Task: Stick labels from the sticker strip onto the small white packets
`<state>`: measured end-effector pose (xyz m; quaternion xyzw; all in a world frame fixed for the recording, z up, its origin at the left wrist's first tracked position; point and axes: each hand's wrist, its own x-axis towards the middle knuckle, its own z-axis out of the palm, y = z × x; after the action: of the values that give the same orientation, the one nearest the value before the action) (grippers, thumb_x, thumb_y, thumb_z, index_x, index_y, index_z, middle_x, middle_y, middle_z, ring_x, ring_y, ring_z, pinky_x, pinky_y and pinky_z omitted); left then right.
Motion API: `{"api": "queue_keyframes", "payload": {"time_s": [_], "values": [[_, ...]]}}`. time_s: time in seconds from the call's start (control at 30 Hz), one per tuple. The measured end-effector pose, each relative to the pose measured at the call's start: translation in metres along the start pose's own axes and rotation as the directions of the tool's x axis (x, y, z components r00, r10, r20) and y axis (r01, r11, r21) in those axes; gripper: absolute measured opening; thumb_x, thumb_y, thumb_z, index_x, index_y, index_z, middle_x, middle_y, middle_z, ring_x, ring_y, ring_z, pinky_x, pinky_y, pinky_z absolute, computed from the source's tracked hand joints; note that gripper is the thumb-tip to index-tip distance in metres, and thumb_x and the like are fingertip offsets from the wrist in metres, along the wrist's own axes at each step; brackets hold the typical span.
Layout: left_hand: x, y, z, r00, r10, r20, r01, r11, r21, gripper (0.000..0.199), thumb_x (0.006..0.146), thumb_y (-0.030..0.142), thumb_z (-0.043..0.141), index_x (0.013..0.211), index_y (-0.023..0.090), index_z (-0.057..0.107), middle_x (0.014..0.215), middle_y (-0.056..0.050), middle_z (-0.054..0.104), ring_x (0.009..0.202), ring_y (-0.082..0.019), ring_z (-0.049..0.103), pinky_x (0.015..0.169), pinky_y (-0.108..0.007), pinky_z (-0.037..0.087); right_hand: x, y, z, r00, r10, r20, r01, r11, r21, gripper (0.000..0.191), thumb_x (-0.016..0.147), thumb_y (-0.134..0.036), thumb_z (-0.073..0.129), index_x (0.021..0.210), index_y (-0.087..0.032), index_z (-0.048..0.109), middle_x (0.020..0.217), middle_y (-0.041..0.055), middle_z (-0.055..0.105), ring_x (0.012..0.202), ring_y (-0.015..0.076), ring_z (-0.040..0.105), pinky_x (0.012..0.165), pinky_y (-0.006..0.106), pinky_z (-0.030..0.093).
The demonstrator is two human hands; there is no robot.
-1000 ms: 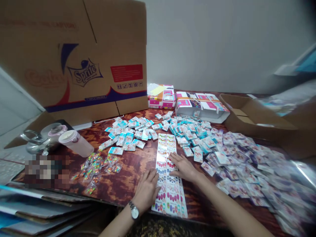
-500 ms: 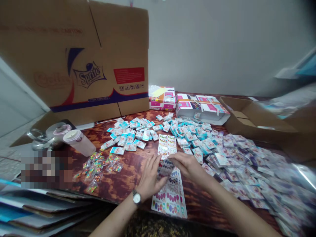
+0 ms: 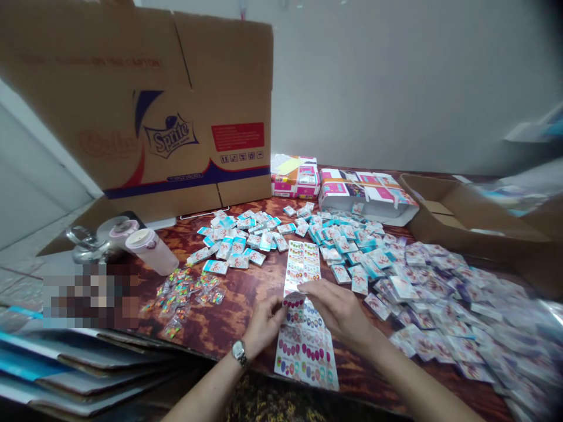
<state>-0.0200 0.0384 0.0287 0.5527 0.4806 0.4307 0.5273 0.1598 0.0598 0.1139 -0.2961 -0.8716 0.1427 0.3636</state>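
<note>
Two hands of ours bend over glossy sheets, (image 3: 303, 351) long, flat and printed with rows of coloured ovals, lying on the streaked, red-brown worktop (image 3: 224, 337) near its front edge. Our left hand (image 3: 264, 322) is half curled at their left edge; our right hand (image 3: 336, 310) arches over their middle, fingers bent and gathered. Whether either pinches a sheet, we cannot tell. Beyond them we see small white-and-turquoise boxes (image 3: 237, 246) strewn in heaps. To our left lie crinkled clear bags (image 3: 176, 293) of bright bits, near a cylindrical, pale cup (image 3: 152, 252) and a shiny metal kettle (image 3: 90, 249).
</note>
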Motion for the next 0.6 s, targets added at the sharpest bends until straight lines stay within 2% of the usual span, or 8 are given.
{"api": "queue_keyframes", "payload": {"time_s": [0.1, 0.2, 0.27, 0.33, 0.4, 0.47, 0.6], "values": [[0.002, 0.001, -0.001, 0.992, -0.126, -0.030, 0.114, 0.956, -0.272, 0.021, 0.077, 0.034, 0.056, 0.077, 0.013, 0.060, 0.069, -0.001, 0.059, 0.059, -0.011, 0.050, 0.054, -0.021, 0.040, -0.007, -0.008, 0.005, 0.980, -0.050, 0.191, 0.053, 0.999, -0.009, 0.028, 0.088, -0.011, 0.040, 0.110, -0.021, 0.055, 0.096, 0.0063, 0.064, 0.088, 0.0153, 0.059, 0.076, 0.026, 0.047], [0.002, 0.008, -0.003, 0.982, -0.189, -0.018, 0.163, 0.888, -0.431, 0.020, 0.071, 0.032, 0.062, 0.071, 0.012, 0.059, 0.062, 0.001, 0.057, 0.054, -0.009, 0.048, 0.054, -0.020, 0.038, -0.017, -0.015, 0.016, 0.931, -0.021, 0.364, 0.009, 0.999, 0.034, 0.027, 0.089, -0.012, 0.039, 0.107, -0.021, 0.057, 0.085, 0.0046, 0.062, 0.076, 0.0137, 0.059, 0.067, 0.022, 0.047], [0.000, 0.015, -0.005, 0.981, -0.192, 0.004, 0.173, 0.877, -0.448, 0.021, 0.069, 0.032, 0.064, 0.069, 0.012, 0.059, 0.060, 0.002, 0.055, 0.054, -0.008, 0.048, 0.054, -0.019, 0.037, -0.019, -0.015, 0.022, 0.933, 0.054, 0.355, -0.085, 0.994, 0.071, 0.025, 0.089, -0.014, 0.039, 0.103, -0.021, 0.058, 0.084, 0.0049, 0.060, 0.075, 0.0132, 0.058, 0.067, 0.021, 0.046], [-0.003, 0.021, -0.006, 0.981, -0.189, 0.039, 0.187, 0.884, -0.428, 0.024, 0.070, 0.035, 0.065, 0.068, 0.012, 0.058, 0.058, 0.002, 0.052, 0.052, -0.007, 0.046, 0.053, -0.019, 0.036, -0.017, -0.010, 0.025, 0.947, 0.157, 0.280, -0.184, 0.980, 0.075, 0.022, 0.089, -0.018, 0.041, 0.101, -0.021, 0.059, 0.091, 0.0063, 0.056, 0.081, 0.0142, 0.057, 0.071, 0.023, 0.046], [-0.006, 0.026, -0.008, 0.980, -0.185, 0.076, 0.200, 0.894, -0.400, 0.026, 0.072, 0.037, 0.064, 0.068, 0.012, 0.059, 0.057, 0.003, 0.051, 0.051, -0.007, 0.044, 0.053, -0.019, 0.036, -0.012, -0.004, 0.026, 0.947, 0.255, 0.194, -0.268, 0.963, 0.040, 0.022, 0.087, -0.023, 0.048, 0.107, -0.022, 0.057, 0.102, 0.0083, 0.053, 0.091, 0.0172, 0.055, 0.078, 0.027, 0.045], [-0.008, 0.030, -0.010, 0.979, -0.170, 0.109, 0.199, 0.905, -0.375, 0.029, 0.073, 0.039, 0.063, 0.068, 0.011, 0.060, 0.058, 0.002, 0.052, 0.053, -0.007, 0.046, 0.055, -0.019, 0.038, -0.007, 0.003, 0.025, 0.937, 0.305, 0.172, -0.315, 0.949, 0.032, 0.028, 0.084, -0.027, 0.054, 0.112, -0.022, 0.054, 0.106, 0.0087, 0.053, 0.095, 0.0193, 0.054, 0.080, 0.029, 0.044], [-0.012, 0.034, -0.011, 0.977, -0.144, 0.158, 0.192, 0.912, -0.362, 0.031, 0.078, 0.042, 0.057, 0.081, 0.012, 0.064, 0.073, -0.003, 0.059, 0.065, -0.012, 0.054, 0.062, -0.024, 0.045, -0.004, 0.009, 0.029, 0.919, 0.313, 0.242, -0.341, 0.937, 0.081, 0.017, 0.088, -0.030, 0.048, 0.094, -0.020, 0.060, 0.083, 0.0034, 0.062, 0.077, 0.0162, 0.058, 0.069, 0.026, 0.045]]}}
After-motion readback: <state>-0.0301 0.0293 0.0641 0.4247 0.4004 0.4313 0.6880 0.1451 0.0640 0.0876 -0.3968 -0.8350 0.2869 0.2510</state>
